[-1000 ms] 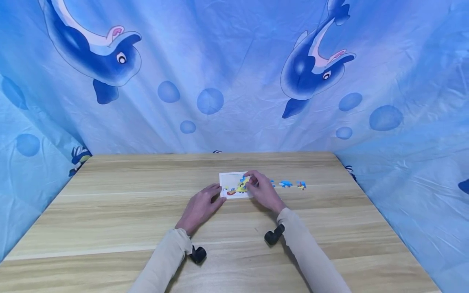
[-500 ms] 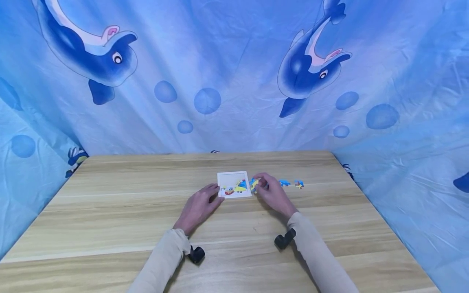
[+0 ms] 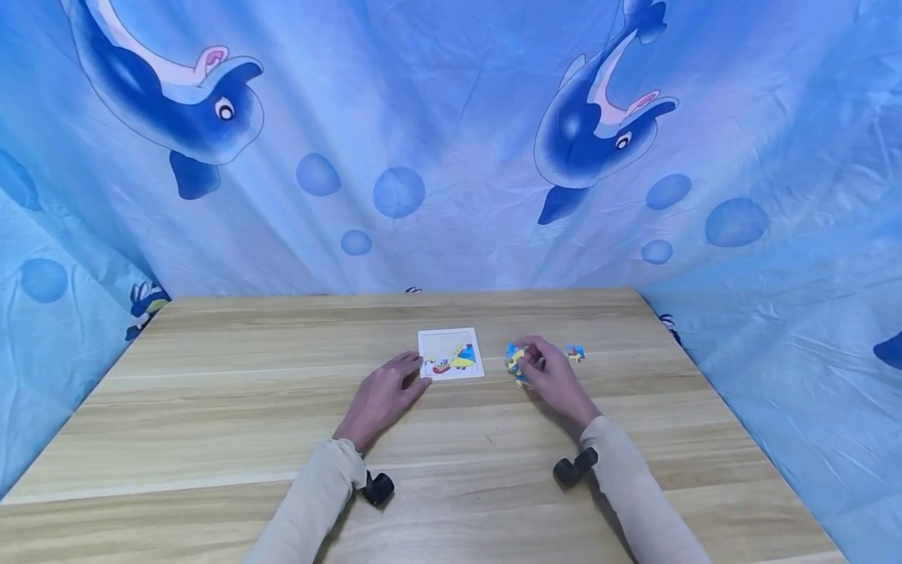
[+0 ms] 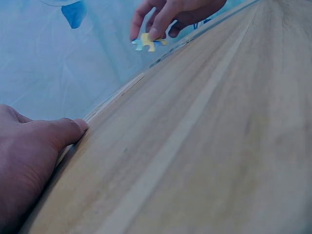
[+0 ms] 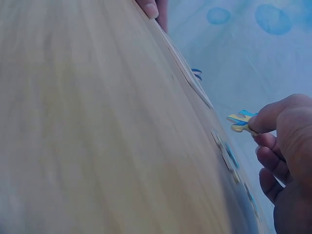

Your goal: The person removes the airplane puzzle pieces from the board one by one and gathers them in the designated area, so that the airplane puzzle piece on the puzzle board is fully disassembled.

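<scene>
My right hand (image 3: pixel 557 380) pinches a blue and yellow jigsaw piece (image 5: pixel 239 121) between thumb and forefinger, to the right of the puzzle tray (image 3: pixel 481 368). That piece also shows in the left wrist view, under the fingertips of the right hand (image 4: pixel 178 12). At the tray's near left corner, my left hand (image 3: pixel 380 399) holds its edge between thumb and fingers. A few joined pieces form a picture (image 3: pixel 461 358) along the tray's lower part, and its upper left shows bare backing. Part of another piece (image 3: pixel 521 383) peeks out below the held one.
A loose blue, red and yellow piece (image 3: pixel 575 353) lies on the wooden table (image 3: pixel 451 470) right of my right hand. Low in the right wrist view, more flat pieces (image 5: pixel 229 153) lie on the tabletop. A blue dolphin-print curtain (image 3: pixel 451 141) hangs behind the table.
My right hand has moved right, away from over the tray, with the jigsaw piece in its fingers, and now covers a loose piece seen before. The left hand stays at the tray's corner.
</scene>
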{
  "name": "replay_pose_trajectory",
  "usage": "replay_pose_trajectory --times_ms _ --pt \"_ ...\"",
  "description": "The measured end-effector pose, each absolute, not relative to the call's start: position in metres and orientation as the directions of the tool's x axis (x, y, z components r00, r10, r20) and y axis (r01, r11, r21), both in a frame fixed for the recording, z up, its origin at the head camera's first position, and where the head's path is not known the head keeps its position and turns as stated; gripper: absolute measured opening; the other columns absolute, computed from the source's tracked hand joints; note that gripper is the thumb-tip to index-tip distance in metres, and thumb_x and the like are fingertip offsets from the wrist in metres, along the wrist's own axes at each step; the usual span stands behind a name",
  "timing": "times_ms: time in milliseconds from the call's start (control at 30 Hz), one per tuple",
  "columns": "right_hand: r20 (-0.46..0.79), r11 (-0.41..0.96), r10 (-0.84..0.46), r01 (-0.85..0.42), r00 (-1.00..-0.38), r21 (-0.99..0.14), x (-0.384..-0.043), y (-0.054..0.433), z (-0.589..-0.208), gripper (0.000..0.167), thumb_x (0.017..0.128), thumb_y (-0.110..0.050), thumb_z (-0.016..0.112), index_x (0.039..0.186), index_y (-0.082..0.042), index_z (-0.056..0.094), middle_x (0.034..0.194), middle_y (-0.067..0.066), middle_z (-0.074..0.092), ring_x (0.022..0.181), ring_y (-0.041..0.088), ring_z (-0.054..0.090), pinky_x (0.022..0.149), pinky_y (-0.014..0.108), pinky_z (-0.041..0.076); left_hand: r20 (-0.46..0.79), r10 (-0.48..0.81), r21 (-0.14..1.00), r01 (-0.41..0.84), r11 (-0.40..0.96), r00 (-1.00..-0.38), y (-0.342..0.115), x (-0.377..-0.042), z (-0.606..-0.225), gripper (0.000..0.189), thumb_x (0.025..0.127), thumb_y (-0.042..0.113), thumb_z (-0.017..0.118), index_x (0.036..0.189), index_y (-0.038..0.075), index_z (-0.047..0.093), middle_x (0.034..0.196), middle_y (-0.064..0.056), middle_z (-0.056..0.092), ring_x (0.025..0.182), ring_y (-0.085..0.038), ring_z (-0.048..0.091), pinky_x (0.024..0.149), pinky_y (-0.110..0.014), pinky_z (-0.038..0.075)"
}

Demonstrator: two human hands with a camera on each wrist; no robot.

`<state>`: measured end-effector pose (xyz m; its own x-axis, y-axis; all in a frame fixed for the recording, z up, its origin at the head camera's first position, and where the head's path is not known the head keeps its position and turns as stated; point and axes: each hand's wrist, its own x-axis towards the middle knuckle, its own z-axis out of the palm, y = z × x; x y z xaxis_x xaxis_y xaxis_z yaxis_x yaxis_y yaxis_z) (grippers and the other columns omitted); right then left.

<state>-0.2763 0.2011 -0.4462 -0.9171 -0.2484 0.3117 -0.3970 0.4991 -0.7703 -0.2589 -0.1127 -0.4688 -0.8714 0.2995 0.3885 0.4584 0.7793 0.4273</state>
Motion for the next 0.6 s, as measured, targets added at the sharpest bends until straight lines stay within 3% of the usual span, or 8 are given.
replay_pose_trajectory --times_ms 600 --pt "0.331 0.556 -0.164 -0.364 -0.929 -0.747 -0.259 0.240 -0.448 0.030 0.091 -0.003 0.062 0.121 -0.004 0.058 0.091 0.007 0.056 0.083 0.019 0.053 0.068 0.021 0.048 0.384 0.294 0.436 0.453 0.778 -0.875 -0.112 -0.260 -0.470 0.046 0.092 0.040 0.063 0.126 0.009 0.064 0.135 -0.010 0.057 0.125 -0.028 0.052 0.103 -0.045 0.044"
